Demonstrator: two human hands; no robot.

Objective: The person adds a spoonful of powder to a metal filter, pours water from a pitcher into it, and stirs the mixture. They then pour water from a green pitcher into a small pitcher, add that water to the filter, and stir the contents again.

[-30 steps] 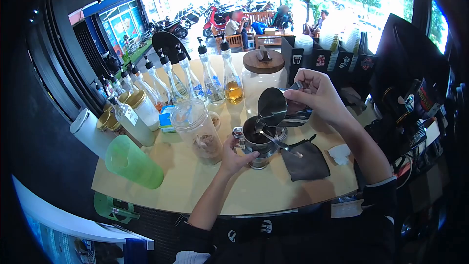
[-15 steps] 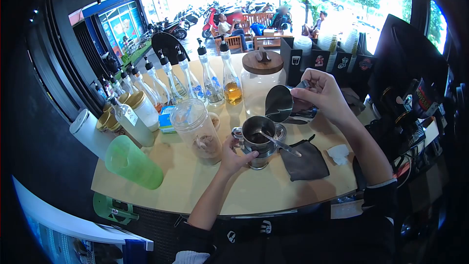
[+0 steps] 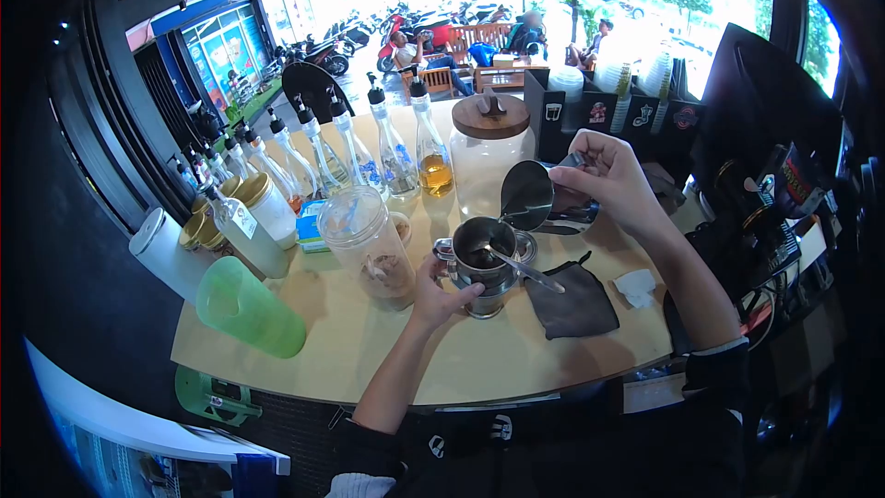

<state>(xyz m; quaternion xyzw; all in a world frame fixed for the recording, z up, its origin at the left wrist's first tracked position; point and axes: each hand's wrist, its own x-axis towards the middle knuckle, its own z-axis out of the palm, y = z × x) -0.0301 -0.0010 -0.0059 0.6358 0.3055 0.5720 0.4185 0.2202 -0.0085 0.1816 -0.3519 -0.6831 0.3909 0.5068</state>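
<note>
My left hand (image 3: pixel 439 299) is wrapped round the side of a stainless steel cup (image 3: pixel 483 278) that stands upright on the counter. A metal spoon (image 3: pixel 536 276) leans inside it, handle toward the right, and dark contents show within. My right hand (image 3: pixel 604 175) grips a shiny metal pitcher (image 3: pixel 527 197) and keeps it tilted, its spout just above the cup's rim. Whether liquid runs from the spout is hard to make out. Right of the cup lies a dark cloth (image 3: pixel 573 304). A clear plastic jar (image 3: pixel 367 249) with brownish contents stands close to my left hand.
A green plastic jug (image 3: pixel 249 309) stands at the counter's left. Several pump bottles (image 3: pixel 437 161) line the back, beside a big wooden-lidded jar (image 3: pixel 494 161). A black cup holder (image 3: pixel 599 120) is behind right. White tissue (image 3: pixel 636 290) lies right. People sit outside.
The view has shifted very slightly. Both hands, the cup and the tilted pitcher keep nearly the same positions.
</note>
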